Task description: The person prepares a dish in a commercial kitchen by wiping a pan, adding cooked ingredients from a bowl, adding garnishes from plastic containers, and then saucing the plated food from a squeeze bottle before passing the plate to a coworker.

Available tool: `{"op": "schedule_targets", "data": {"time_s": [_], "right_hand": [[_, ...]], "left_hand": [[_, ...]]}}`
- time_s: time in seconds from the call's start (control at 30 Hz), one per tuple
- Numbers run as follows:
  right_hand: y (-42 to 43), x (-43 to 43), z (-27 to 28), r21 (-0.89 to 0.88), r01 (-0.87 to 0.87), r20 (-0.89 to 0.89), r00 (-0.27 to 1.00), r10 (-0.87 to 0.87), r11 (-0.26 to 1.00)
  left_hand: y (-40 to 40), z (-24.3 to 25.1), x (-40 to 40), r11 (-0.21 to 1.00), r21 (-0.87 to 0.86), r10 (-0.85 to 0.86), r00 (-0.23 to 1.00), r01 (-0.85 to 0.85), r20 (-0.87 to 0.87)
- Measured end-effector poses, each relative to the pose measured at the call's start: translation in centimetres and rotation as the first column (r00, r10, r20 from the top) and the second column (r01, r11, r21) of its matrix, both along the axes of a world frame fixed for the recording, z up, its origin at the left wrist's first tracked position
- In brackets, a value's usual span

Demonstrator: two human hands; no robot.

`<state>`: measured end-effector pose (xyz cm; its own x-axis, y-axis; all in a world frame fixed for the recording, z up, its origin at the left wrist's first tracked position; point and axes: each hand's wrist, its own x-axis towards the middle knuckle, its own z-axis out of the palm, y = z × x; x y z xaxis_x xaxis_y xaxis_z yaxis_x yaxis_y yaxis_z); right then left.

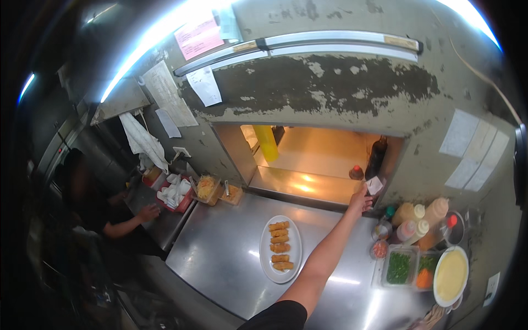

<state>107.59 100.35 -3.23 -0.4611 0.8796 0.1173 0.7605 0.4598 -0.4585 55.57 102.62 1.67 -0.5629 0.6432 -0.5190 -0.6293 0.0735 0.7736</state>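
Note:
My left hand (361, 201) reaches away from me over the steel counter (222, 235), to the right side of a pass-through opening in the wall. Its fingers pinch a small white paper slip (374, 185) with a dark mark. Just beyond stand a red-capped bottle (356, 173) and a tall dark bottle (377, 154). Beside my forearm, an oval white plate (265, 235) carries several golden fried rolls (280, 247) in a row. A blurred tan shape (431, 317) at the lower right may be my right hand; its fingers cannot be made out.
Squeeze bottles (435, 210), a tub of chopped greens (398, 266) and a white bowl of yellow liquid (451, 275) crowd the right. Shredded food tubs (207, 189) and a red basket of white utensils (175, 194) stand left. A co-worker's hand (148, 212) is nearby.

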Motion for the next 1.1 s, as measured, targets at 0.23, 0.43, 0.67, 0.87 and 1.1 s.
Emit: {"op": "schedule_targets", "data": {"time_s": [0.23, 0.43, 0.67, 0.87, 1.1], "right_hand": [[-5.5, -8.1, 8.6, -0.293, -0.291, -0.071, 0.956, 0.283, 0.911], [-8.1, -5.6, 13.0, -0.545, -0.223, 0.017, 0.961, 0.276, 0.808], [-7.1, -5.1, 9.5, -0.46, -0.508, -0.424, 0.846, 0.323, 0.728], [-7.0, -5.2, 17.7, -0.924, -0.265, -0.353, 0.869, -0.345, 0.277], [-9.8, -16.6, 25.6, 0.236, -0.648, -0.204, 0.696, 0.689, 0.725]], "left_hand": [[9.7, -2.4, 0.1, 0.967, 0.233, 0.151, 0.966, -0.101, -0.209], [8.6, 3.9, 5.0, 0.881, 0.47, 0.056, 0.998, -0.055, 0.013], [7.5, 3.4, 0.2, 0.926, 0.372, 0.056, 0.956, 0.059, -0.29], [2.6, 9.4, 3.9, 0.945, 0.322, 0.285, 0.618, -0.054, -0.733], [-21.6, 16.6, 17.7, 0.821, -0.368, -0.454, 0.108, 0.437, -0.884]]}}
